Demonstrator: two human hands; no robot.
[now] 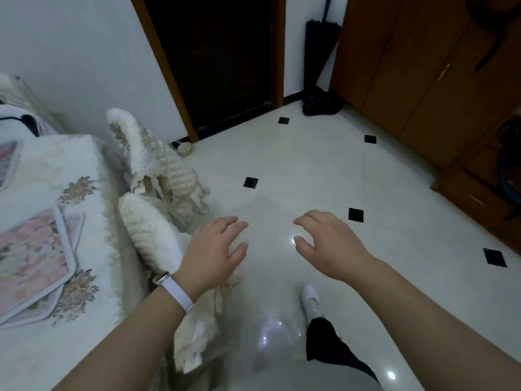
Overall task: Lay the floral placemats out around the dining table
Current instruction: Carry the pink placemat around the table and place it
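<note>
Seen from the head camera, the left hand (214, 249), wearing a white wristband (176, 292), and the right hand (329, 246) are hovering over the glossy white tiled floor (324, 165), fingers loosely spread, holding nothing. The pink floral rectangular placemats (33, 258) are lying at the far left on the cream embroidered tablecloth (87, 221), well apart from both hands.

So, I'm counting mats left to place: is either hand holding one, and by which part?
Neither. The left hand and right hand are open and hold nothing.
</note>
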